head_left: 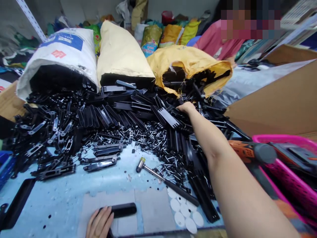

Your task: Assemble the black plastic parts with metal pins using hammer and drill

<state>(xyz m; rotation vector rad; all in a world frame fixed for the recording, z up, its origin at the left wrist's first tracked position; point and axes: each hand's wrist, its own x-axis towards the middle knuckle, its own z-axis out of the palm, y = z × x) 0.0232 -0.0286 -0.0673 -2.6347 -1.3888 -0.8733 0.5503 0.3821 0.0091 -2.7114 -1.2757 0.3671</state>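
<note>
My left hand [100,222] is at the bottom edge, its fingers closed over one end of a long black plastic piece [124,210] with a rounded tip. That piece lies on a grey mat [92,203]. My right arm stretches far forward, and my right hand [187,107] reaches into the black plastic parts below the yellow sack [190,54]. Its fingertips are hidden among them. Between the hands, a small hammer [158,176] with a yellow-and-dark head lies slantwise. Slotted black parts [168,117] and many small metal pins with black heads [155,140] are heaped behind it.
A white sack [66,46] and a cream sack [123,49] spill black parts at the back. White discs [184,210] lie front right. An orange power tool [250,150] sits by a pink basket [287,178]. A cardboard box [274,102] and a person in pink [213,34] are at right.
</note>
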